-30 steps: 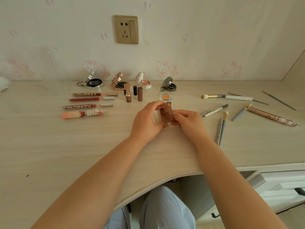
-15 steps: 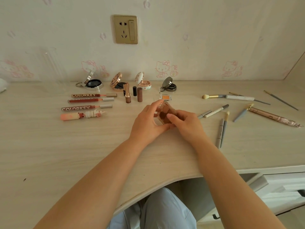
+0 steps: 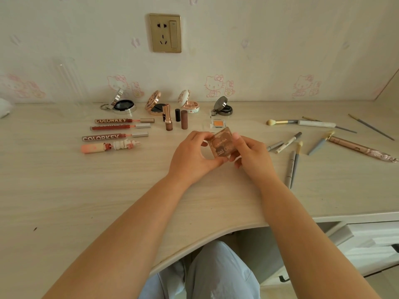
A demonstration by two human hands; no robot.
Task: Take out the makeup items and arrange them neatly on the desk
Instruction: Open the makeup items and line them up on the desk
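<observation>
So both hands are on the little brown palette (image 3: 223,145) right now, held just above the desk (image 3: 64,190) near the middle. The left hand (image 3: 194,156) has its fingers curled round the near-left corner and edge, and the right hand (image 3: 248,153) pinches the far-right side, thumb on top by the lid. It looks tilted, label side up, and I can't tell if it's touching the wood underneath.

Biggest worry, I'd guess: it's a slick plastic case held only at the edges. If someone pries the lid while it's in the air, it could pop out of the fingertips and land on its corner, and pressed powder cracks easily.

Just past the fingertips sits the small orange pan (image 3: 217,124), very near. Setting the palette down without looking could shove it out of line.

A bit further beyond the left hand's fingers, the upright lipsticks (image 3: 168,119) stand close together. Any knuckle brush on the way there tips them like dominoes, probably into the open compacts (image 3: 155,104) behind.

Off to the outside of the right hand, the pens and brushes (image 3: 291,167) lie loose and unsorted, and a sweeping wrist would roll them. The lip gloss tubes (image 3: 121,128) well left of the left hand look safe.
</observation>
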